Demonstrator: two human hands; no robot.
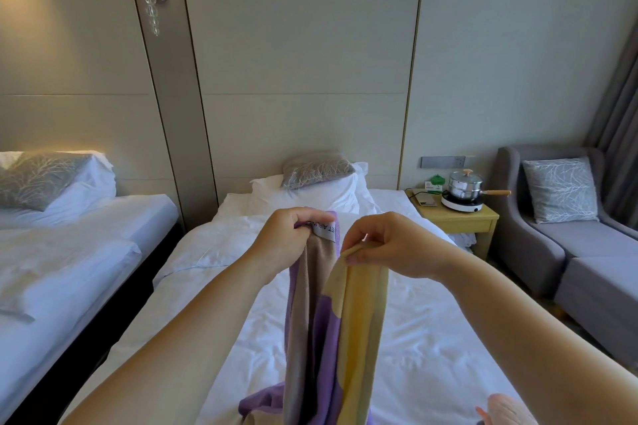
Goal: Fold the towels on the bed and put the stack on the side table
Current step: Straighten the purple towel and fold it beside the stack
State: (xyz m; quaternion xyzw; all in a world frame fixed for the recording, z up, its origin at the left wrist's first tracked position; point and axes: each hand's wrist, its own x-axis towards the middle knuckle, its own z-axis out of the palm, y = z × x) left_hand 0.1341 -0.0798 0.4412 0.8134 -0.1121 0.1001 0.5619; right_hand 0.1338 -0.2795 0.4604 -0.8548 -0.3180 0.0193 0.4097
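A towel (331, 331) in purple, tan and yellow hangs in the air over the white bed (431, 338). My left hand (290, 238) grips its upper corner, where a white label shows. My right hand (386, 245) pinches the other upper corner, on the yellow part. The two hands are close together, and the towel's lower end drops out of view at the bottom edge. A pink towel (507, 409) lies on the bed at the lower right. The wooden side table (459, 221) stands to the right of the bed's head.
On the side table sit a steel pot (466, 185) on a small white cooker, a green item and papers. A grey armchair (569, 245) with a cushion stands at the right. Pillows (310, 190) lie at the bed's head. A second bed (69, 252) is at the left.
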